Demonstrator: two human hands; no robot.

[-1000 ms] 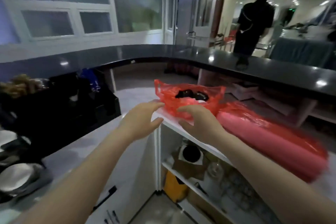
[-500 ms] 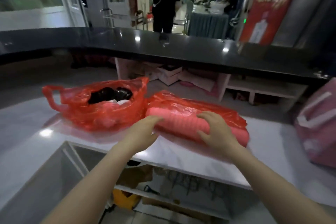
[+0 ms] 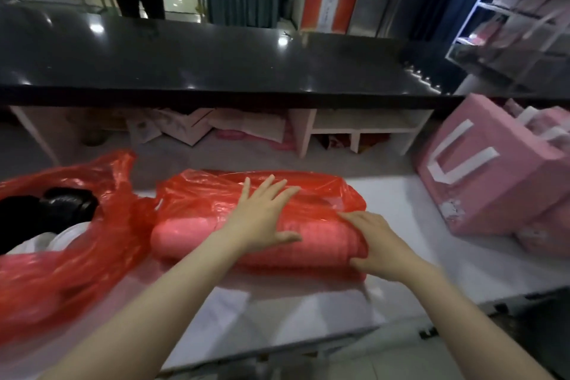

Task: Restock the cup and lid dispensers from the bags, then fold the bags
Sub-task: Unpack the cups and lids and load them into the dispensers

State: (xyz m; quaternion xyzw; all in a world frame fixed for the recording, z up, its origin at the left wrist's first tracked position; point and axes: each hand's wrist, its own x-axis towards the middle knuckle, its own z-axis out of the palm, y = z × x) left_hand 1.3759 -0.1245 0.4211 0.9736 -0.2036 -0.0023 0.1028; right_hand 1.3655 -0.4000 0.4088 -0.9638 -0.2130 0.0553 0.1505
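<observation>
Early in the restock, judging by both bags still full. Left hand (image 3: 262, 219) flat on the cup bag (image 3: 216, 203), fingers straight and spread, gripping nothing. Right hand (image 3: 374, 244) at the bag's right end, fingers curled into the plastic, apparently pinching it. Cup bag lying on the white counter (image 3: 401, 203), just beside the lid bag (image 3: 77, 241) at left. Next: finding the mouth and freeing the pink stack without tearing. No legible writing; pink box (image 3: 493, 182) shows only white strokes.
</observation>
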